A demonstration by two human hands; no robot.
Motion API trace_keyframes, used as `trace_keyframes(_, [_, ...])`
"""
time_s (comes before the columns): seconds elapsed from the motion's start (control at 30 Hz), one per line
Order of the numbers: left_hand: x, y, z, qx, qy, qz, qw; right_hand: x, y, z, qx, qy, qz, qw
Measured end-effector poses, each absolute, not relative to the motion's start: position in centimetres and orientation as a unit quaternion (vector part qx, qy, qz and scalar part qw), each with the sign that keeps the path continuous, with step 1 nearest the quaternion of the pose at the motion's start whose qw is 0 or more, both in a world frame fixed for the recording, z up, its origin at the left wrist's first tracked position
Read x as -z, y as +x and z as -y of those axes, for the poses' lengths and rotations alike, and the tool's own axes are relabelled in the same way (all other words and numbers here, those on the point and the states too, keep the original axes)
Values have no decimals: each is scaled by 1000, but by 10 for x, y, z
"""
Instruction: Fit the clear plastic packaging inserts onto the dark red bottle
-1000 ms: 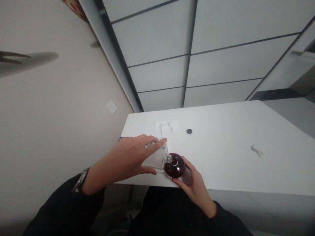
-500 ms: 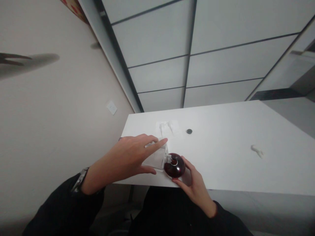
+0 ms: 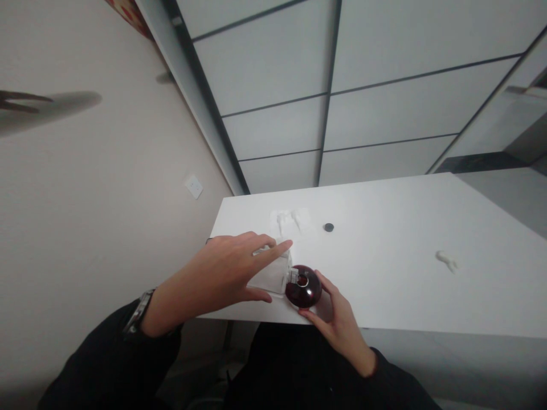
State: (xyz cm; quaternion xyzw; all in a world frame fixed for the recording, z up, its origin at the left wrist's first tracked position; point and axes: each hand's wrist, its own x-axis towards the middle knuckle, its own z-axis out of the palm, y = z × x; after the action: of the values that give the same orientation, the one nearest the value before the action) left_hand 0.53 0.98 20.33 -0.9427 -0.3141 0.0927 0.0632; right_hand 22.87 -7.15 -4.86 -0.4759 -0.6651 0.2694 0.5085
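A clear, square-sided bottle (image 3: 270, 275) lies tipped on its side in the grip of my left hand (image 3: 233, 265), its neck pointing right. That neck rests over the round opening of a dark red, rounded glass vessel (image 3: 304, 296). Whether liquid is running between them is too small to tell. My right hand (image 3: 339, 324) curls around the right side of the red vessel, thumb at the front and fingers behind. Part of the clear bottle is hidden under my left hand.
The white table (image 3: 384, 273) carries a small dark round cap (image 3: 329, 227), white earphone-like pieces (image 3: 296, 219) on a pale sheet behind the bottle, and another white piece (image 3: 447, 260) at the right. A wall with a socket (image 3: 194, 187) stands left; panelled doors (image 3: 277, 131) stand behind.
Both hands keep nearly the same pose, with the clear bottle still tipped against the red vessel's opening. Only a very slight shift of the view shows.
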Motion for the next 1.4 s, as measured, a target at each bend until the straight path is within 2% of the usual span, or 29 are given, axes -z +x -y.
trace_keyframes(1.4, [-206, 8, -10, -111, -941, 315, 56, 48, 227, 71, -256, -473, 667, 516])
